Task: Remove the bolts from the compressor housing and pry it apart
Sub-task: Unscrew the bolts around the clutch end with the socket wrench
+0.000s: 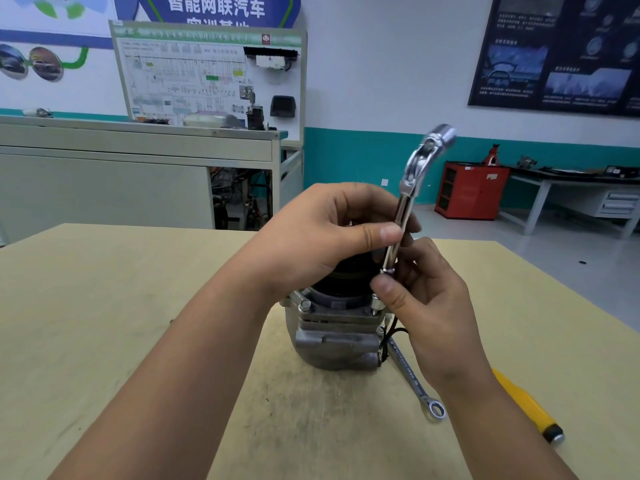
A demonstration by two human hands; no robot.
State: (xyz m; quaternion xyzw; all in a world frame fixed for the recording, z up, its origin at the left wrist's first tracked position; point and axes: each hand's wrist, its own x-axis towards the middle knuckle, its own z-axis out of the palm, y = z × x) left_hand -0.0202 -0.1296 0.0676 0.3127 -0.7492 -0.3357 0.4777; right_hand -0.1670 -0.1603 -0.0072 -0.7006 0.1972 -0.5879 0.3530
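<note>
A grey metal compressor (334, 336) stands upright on the wooden table (104, 306), its black pulley end on top. A chrome socket wrench (412, 188) with a swivel head rises nearly upright over a bolt at the housing's right front corner (376, 304). My left hand (322, 237) grips the wrench shaft with thumb and fingers, above the pulley. My right hand (420, 299) pinches the wrench's lower end just above that bolt. Another bolt head (305, 304) shows at the left front corner. The compressor's top is mostly hidden by my hands.
A combination spanner (415, 382) lies on the table to the right of the compressor. A yellow-handled screwdriver (526, 407) lies further right, near the table edge. Black wires (389, 337) hang at the compressor's right side. Benches and a red cabinet (471, 188) stand behind.
</note>
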